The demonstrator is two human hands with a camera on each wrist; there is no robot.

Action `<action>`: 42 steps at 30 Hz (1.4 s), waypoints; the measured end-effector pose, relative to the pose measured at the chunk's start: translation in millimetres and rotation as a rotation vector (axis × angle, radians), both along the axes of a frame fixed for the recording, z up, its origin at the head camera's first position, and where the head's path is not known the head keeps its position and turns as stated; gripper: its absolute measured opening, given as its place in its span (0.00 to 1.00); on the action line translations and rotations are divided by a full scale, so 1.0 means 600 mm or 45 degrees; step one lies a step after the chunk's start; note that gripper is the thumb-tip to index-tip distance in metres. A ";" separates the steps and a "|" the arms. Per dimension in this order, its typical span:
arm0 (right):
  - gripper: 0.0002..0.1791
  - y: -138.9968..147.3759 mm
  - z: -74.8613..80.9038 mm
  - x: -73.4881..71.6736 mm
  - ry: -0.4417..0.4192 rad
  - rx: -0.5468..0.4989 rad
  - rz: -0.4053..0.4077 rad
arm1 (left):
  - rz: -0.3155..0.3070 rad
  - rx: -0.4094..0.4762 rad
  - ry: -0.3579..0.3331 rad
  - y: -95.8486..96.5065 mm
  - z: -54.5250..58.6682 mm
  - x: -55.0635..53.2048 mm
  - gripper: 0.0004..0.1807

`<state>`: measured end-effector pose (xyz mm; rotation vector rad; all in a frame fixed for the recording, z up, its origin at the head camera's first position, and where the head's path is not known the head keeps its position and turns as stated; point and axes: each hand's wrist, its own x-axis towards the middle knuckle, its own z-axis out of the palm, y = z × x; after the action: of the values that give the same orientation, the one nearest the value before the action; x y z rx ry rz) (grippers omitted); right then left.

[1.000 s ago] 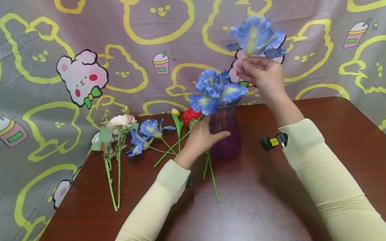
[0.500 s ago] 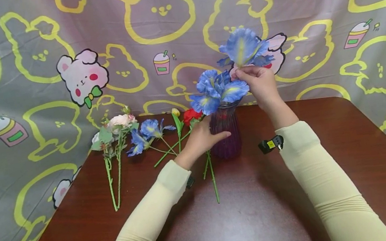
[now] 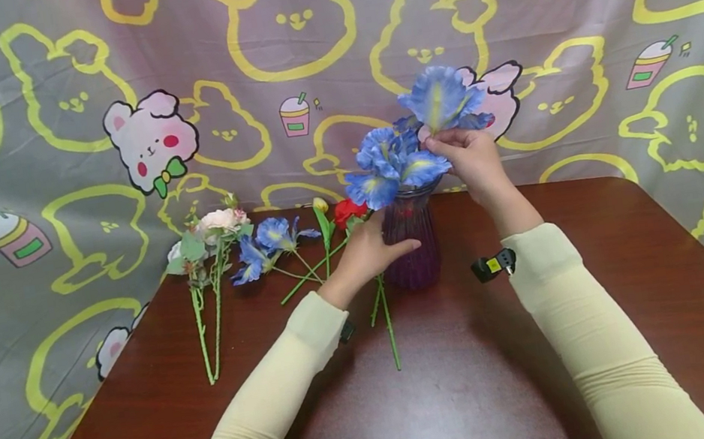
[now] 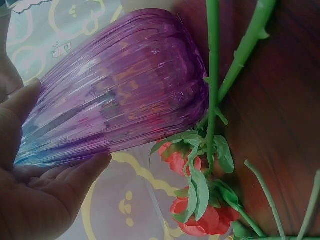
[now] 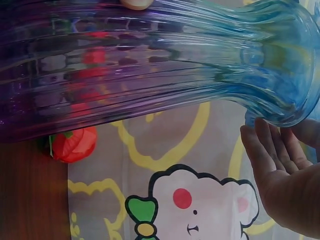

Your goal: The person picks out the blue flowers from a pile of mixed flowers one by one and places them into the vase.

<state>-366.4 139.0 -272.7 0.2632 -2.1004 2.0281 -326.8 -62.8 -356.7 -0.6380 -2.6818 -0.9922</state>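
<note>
A ribbed glass vase [image 3: 414,256], purple below and bluish toward its mouth in the right wrist view, stands upright on the table. My left hand [image 3: 366,248] holds its left side, thumb in front and the other fingers largely hidden behind it; the left wrist view shows thumb and fingers on both sides of the glass. A blue artificial iris [image 3: 385,165] leans over the vase's rim. My right hand [image 3: 471,156] pinches a second blue iris [image 3: 439,99] just under its bloom, above the rim. Its stem is hidden. In the right wrist view the right fingers [image 5: 265,150] are right at the rim.
Left of the vase lie red flowers [image 4: 205,215] with green stems, a yellow bud [image 3: 319,204], blue irises [image 3: 275,235] and pale pink flowers [image 3: 219,223]. Two green stems [image 3: 389,328] stick out beside the vase base. A patterned curtain [image 3: 325,41] hangs behind the table [image 3: 602,250].
My right hand has moved down and to the left with the iris, bringing it close over the vase. The left hand and the vase have stayed put.
</note>
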 end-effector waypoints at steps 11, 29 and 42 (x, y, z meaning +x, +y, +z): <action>0.18 -0.004 -0.012 -0.004 -0.080 0.025 0.001 | 0.011 -0.003 -0.011 0.000 0.000 0.000 0.47; 0.22 -0.001 -0.011 0.003 -0.139 0.083 0.049 | 0.001 -0.017 0.002 0.001 0.003 0.001 0.47; 0.27 0.003 -0.026 0.010 -0.113 -0.206 0.090 | 0.036 -0.029 -0.027 0.002 0.003 0.003 0.46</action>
<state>-360.6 140.5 -288.4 0.2276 -1.9880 2.2757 -325.2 -61.6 -355.0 -0.5950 -2.7164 -0.9684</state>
